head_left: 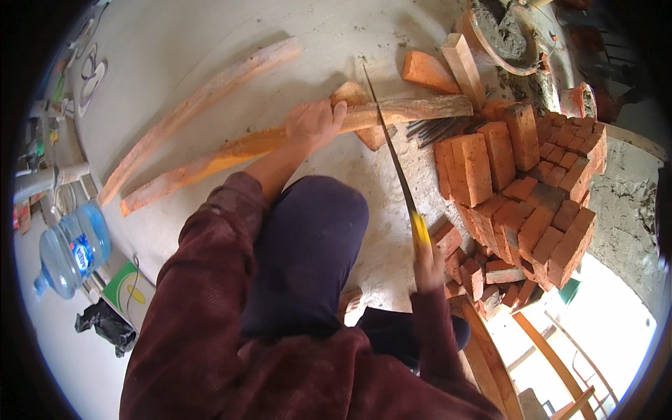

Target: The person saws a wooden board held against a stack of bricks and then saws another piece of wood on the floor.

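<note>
My left hand (316, 124) is closed over a long wooden beam (238, 149), pressing on it from above. Under the beam, just right of that hand, lies a brick (369, 136) that props it off the floor. My right hand (425, 266) grips the yellow handle of a handsaw (397, 162). The saw's dark blade runs away from me across the beam, to the right of the brick, touching or very close to the wood. A second wooden beam (203, 98) lies on the floor beyond and to the left.
Stacked red bricks (521, 217) rise close on my right, with a bundle of dark rods (430, 131) beside them. A mortar tub (490, 42) stands at the far right. Leftward are a large blue water bottle (77, 248), a black plastic bag (108, 325) and sandals (91, 77).
</note>
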{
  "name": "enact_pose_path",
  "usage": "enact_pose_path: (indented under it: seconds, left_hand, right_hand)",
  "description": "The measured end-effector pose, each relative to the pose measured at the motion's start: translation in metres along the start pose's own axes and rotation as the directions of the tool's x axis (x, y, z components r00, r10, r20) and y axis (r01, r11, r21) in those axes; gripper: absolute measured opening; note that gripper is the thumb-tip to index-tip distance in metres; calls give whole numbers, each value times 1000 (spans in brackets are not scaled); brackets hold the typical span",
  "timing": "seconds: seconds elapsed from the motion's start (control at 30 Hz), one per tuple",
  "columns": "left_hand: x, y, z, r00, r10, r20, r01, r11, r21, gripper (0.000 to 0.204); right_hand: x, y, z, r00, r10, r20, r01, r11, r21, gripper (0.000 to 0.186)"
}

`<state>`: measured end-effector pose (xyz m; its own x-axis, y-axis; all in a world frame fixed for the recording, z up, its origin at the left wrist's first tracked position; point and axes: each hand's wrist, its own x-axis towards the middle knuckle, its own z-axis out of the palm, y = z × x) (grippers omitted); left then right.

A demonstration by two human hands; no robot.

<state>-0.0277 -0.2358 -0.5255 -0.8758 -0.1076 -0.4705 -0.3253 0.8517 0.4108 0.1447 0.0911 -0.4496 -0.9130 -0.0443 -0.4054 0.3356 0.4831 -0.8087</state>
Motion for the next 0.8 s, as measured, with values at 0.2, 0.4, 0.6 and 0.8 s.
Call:
enact_pose_path:
  seconds: [0.2,0.4,0.6,0.8]
  left_hand:
    - [17,1,29,978,77,-194,-74,997,26,58]
    - [-1,-12,12,975,94,-202,-88,995,40,54]
    - [13,5,11,978,122,-169,-112,991,67,52]
    - [15,-23,20,959,204,-198,-181,975,129,53]
  right_hand:
    - [120,-16,53,997,-82,-5,82,997,-13,39]
    - [-49,-3,-26,986,124,113,-131,990,57,50]
    - [87,-24,33,997,-82,-8,81,995,-50,38]
    - [53,10,35,984,-176,-22,175,983,-53,44]
